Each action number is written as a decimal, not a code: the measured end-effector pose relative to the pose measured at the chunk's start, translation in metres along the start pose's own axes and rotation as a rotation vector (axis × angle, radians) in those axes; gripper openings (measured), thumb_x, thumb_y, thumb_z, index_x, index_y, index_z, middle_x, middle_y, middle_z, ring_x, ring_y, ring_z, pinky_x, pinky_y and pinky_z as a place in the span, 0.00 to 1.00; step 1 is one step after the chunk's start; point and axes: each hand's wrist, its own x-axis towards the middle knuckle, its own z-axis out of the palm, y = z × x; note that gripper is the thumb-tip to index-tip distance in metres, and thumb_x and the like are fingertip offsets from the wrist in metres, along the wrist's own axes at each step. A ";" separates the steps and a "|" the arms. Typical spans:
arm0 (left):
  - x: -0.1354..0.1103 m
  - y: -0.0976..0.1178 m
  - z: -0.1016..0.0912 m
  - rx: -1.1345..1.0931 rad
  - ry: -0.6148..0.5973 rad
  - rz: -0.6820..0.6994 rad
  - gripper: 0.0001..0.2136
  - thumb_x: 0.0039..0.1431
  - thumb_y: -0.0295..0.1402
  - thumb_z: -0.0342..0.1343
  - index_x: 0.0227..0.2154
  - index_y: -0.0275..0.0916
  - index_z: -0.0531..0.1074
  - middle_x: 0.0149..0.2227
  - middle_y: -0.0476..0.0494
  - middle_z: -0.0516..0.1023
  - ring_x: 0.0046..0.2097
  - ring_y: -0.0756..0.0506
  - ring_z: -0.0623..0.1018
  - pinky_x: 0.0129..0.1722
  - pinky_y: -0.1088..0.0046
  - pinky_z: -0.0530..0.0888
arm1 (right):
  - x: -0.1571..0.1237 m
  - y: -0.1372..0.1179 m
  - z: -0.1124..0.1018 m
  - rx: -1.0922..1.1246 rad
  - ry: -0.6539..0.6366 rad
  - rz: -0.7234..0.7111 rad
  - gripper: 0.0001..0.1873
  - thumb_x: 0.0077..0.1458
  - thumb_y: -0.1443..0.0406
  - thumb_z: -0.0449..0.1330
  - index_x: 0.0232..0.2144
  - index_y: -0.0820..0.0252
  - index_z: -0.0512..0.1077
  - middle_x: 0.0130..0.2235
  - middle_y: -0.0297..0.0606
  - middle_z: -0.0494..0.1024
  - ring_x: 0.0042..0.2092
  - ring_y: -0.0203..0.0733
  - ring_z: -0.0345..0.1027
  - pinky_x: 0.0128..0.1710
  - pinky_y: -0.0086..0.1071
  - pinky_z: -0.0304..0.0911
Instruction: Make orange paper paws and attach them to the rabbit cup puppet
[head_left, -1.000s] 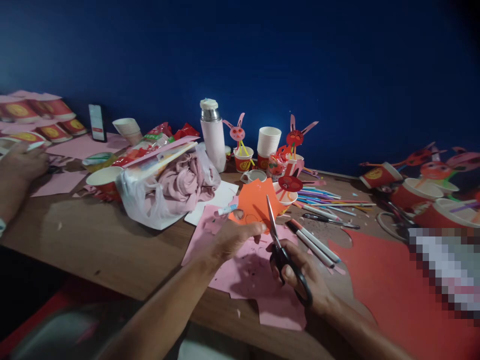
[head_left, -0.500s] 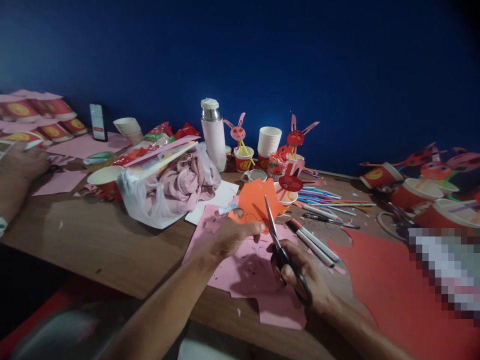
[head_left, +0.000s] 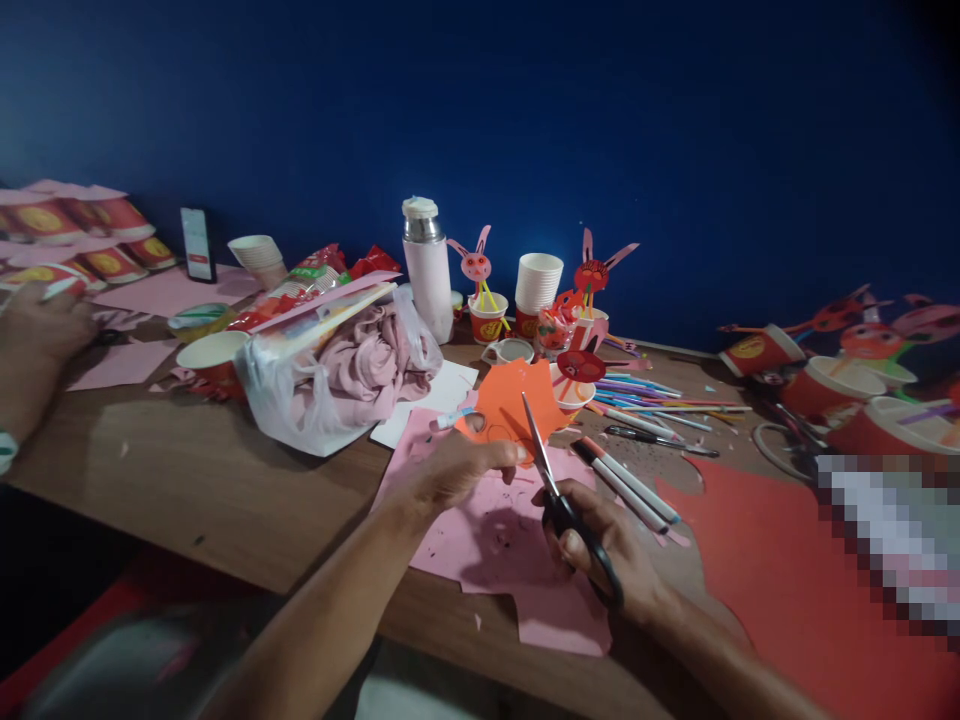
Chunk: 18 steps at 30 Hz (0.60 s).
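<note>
An orange sheet of paper [head_left: 517, 395] with pencil-like outlines and a ragged edge is pinched in my left hand [head_left: 469, 465]. My right hand [head_left: 600, 540] grips black-handled scissors [head_left: 571, 525], fingers closed round the handles. The scissors' blades reach up across the orange paper, near my left thumb. Whether paper lies between the blades, I cannot tell. Beneath both hands a pink sheet [head_left: 480, 550] lies on the wooden table [head_left: 315, 510], dotted with dark marks and scraps.
Markers [head_left: 630, 485] lie beside my right hand, with coloured sticks [head_left: 660, 390] behind. A plastic bag [head_left: 292, 400], white thermos [head_left: 429, 280] and rabbit-topped cup [head_left: 489, 320] stand beyond. Red paper [head_left: 810, 570] spreads rightward. Another person's hand [head_left: 41, 340] is at far left.
The scissors' blade tips have shifted slightly left over the orange paper, which has tilted a little. Both hands keep their hold.
</note>
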 end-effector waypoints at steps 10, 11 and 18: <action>0.002 -0.004 0.012 -0.158 -0.066 0.102 0.09 0.41 0.34 0.59 0.23 0.34 0.69 0.24 0.49 0.70 0.25 0.52 0.68 0.24 0.75 0.65 | 0.002 -0.004 0.001 0.006 0.044 0.009 0.25 0.45 0.46 0.57 0.34 0.60 0.65 0.25 0.31 0.63 0.24 0.32 0.57 0.21 0.26 0.55; 0.001 -0.003 0.013 -0.136 -0.055 0.115 0.08 0.41 0.34 0.58 0.24 0.35 0.69 0.24 0.49 0.70 0.25 0.52 0.68 0.24 0.75 0.65 | 0.002 -0.005 0.001 0.008 0.042 0.005 0.25 0.45 0.46 0.57 0.34 0.60 0.65 0.25 0.31 0.63 0.24 0.32 0.56 0.21 0.26 0.55; -0.004 0.008 0.010 0.071 0.023 0.084 0.06 0.41 0.33 0.55 0.17 0.36 0.68 0.19 0.51 0.68 0.23 0.52 0.65 0.22 0.76 0.62 | 0.003 -0.006 0.000 -0.042 0.031 0.033 0.24 0.45 0.46 0.56 0.32 0.60 0.65 0.25 0.32 0.63 0.24 0.33 0.56 0.21 0.26 0.55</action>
